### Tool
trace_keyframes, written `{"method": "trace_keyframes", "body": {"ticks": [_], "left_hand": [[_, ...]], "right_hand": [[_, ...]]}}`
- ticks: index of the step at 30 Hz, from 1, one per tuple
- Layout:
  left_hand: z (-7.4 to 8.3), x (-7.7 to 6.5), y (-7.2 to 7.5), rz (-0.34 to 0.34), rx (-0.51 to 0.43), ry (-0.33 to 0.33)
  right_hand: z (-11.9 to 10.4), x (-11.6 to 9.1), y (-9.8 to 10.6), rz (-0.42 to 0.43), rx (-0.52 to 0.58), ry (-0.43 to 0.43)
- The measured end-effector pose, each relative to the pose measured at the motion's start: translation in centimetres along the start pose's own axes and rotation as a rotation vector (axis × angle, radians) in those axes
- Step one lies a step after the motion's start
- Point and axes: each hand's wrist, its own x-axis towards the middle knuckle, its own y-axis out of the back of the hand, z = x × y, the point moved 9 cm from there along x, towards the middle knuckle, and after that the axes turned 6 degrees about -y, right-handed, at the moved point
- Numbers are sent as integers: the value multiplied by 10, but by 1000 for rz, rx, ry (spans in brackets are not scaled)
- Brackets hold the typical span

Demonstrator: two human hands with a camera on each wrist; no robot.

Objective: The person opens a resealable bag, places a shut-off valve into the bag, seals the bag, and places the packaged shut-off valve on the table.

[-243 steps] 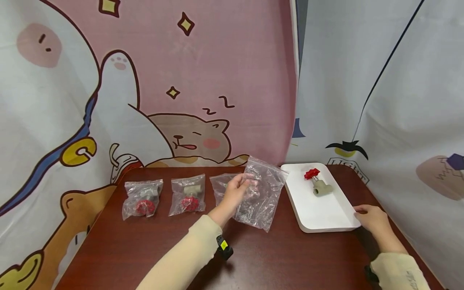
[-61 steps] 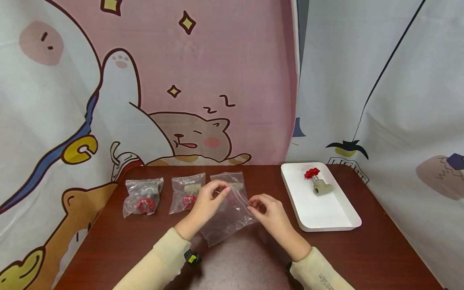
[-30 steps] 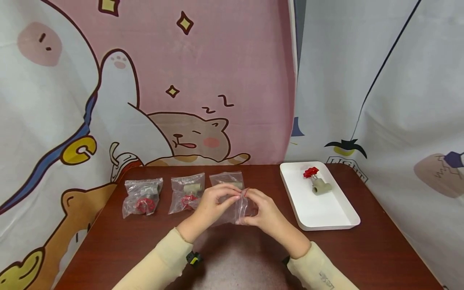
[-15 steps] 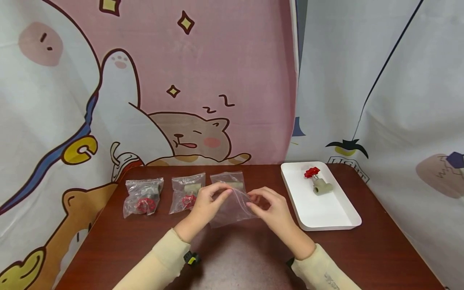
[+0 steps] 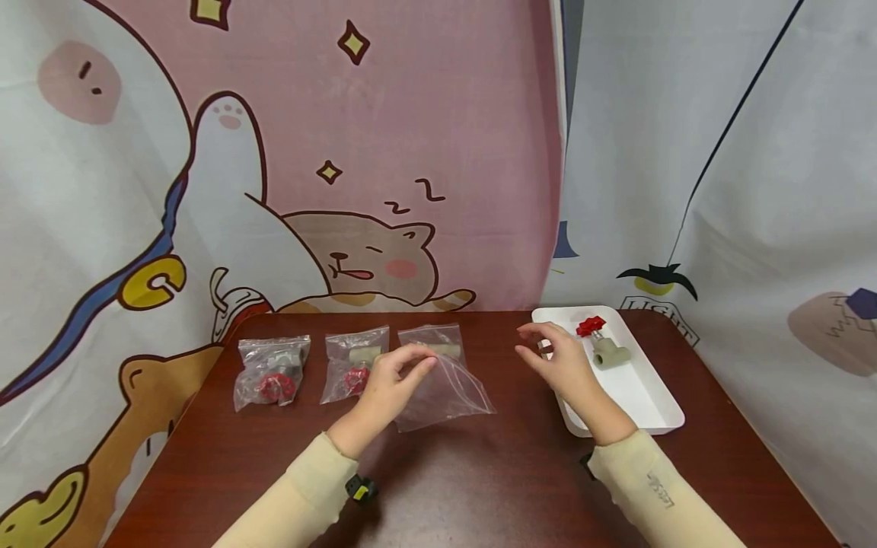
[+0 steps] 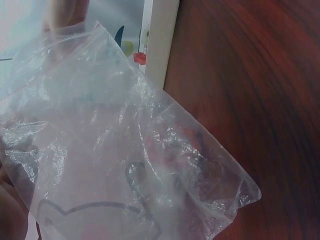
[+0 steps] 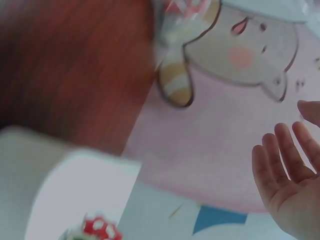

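Note:
My left hand (image 5: 387, 392) pinches the top of a clear zip-lock bag (image 5: 448, 392) between thumb and fingers. The bag hangs over the table, its zip edge slanting down to the right, and fills much of the left wrist view, where nothing shows inside it. My right hand (image 5: 572, 373) is apart from the bag, over the left side of the white tray (image 5: 637, 403). Its fingers (image 7: 280, 155) are spread and hold nothing. In the tray lies a valve (image 5: 608, 352) with a grey-green pipe body and a red handwheel.
Three bagged valves with red handwheels stand in a row along the back of the brown table (image 5: 452, 495): one bag (image 5: 272, 373) at left, another bag (image 5: 356, 365) beside it, and a third bag (image 5: 432, 335) partly hidden behind my left hand. A printed curtain (image 5: 466, 152) hangs behind.
Eight seconds ago my right hand was at the tray's edge. Both hands then worked at the bag's zip edge. Now my right hand has let go and moved right to the tray; my left still holds.

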Motion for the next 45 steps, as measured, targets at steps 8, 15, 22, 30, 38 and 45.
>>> {"method": "trace_keyframes", "body": {"ticks": [8, 15, 22, 30, 38, 45], "left_hand": [[-3, -2, 4, -4, -14, 24], [-4, -4, 6, 2, -30, 41], [-8, -7, 8, -2, -25, 63], [-9, -6, 7, -8, -38, 60], [-8, -6, 6, -14, -47, 51], [-10, -6, 4, -21, -54, 61]], "right_hand": [[48, 25, 6, -122, -172, -13], [104, 38, 15, -202, -305, -116], [167, 31, 18, -288, -290, -352], [199, 21, 21, -395, -289, -562], [216, 11, 22, -458, -294, -709], [221, 8, 24, -443, -277, -747]]}}
